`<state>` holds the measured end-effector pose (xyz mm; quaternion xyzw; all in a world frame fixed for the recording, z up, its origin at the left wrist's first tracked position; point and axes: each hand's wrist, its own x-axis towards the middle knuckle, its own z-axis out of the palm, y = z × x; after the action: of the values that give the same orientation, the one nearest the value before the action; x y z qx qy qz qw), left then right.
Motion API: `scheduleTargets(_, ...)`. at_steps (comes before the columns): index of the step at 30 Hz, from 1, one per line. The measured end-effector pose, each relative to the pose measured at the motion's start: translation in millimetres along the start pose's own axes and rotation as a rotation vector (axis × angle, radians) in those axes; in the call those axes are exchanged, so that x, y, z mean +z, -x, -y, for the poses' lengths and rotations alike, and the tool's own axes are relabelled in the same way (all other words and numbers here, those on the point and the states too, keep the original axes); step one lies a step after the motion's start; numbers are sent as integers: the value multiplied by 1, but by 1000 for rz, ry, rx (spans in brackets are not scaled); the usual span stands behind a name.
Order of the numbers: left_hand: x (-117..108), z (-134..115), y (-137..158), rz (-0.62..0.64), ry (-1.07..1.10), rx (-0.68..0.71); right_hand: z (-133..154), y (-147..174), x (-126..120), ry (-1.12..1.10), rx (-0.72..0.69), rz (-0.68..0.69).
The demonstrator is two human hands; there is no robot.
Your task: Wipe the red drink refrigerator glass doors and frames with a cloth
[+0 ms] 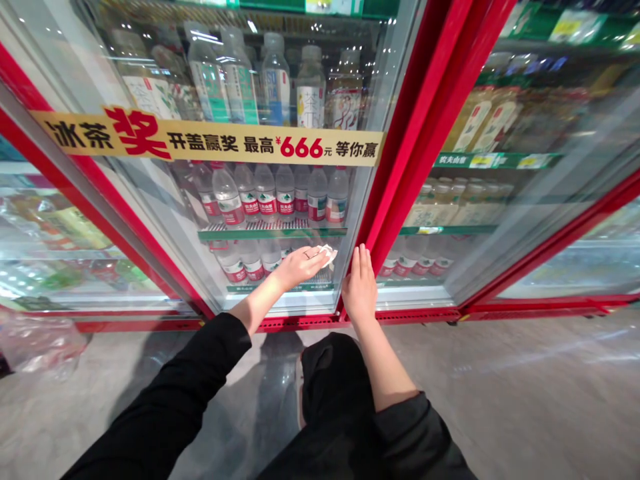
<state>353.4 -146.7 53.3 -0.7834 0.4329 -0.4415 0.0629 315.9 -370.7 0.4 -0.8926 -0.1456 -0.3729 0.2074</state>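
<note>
My left hand [300,265] presses a crumpled white tissue [328,254] against the glass door [200,193] of a drinks fridge, low and close to the door's right side. It could be paper or thin cloth; the fingers hide part of it. On the red door frame [387,200], just right of that glass, my right hand [361,283] lies flat with its fingers straight and together, pointing up. Behind the glass, water bottles [267,193] with red and white labels stand in rows on the shelves.
A yellow promotional strip [210,140] crosses the door above my hands. More fridge doors stand on both sides, one with bottled drinks [480,120]. Clear plastic-wrapped goods [43,343] sit on the grey floor [525,400] at left. My bent knee [335,373] is close to the fridge base.
</note>
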Motion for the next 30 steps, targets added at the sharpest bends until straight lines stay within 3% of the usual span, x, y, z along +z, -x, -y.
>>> scheduleTargets(4,-8,7,-15,-4,-22,-21,-2,2,6,-1,-26,-13)
scheduleTargets(9,5,-5,-45,15,-9,-29,0,6,14,9,-12,-7)
scheduleTargets(13,8,-5,-21,13,22,27,4,7,13,20,-4,32)
scheduleTargets(18,-15,22,25,-41,5,95,14,8,14,18,-108,74)
scheduleTargets(22,-26,32,16,-49,-21,16,24,6,19,-4,-133,80)
scheduleTargets(26,-13,17,-5,-23,3,-103,30,6,19,-21,-117,110)
scheduleTargets(30,-8,9,14,17,84,-92,32,5,16,-17,-99,135)
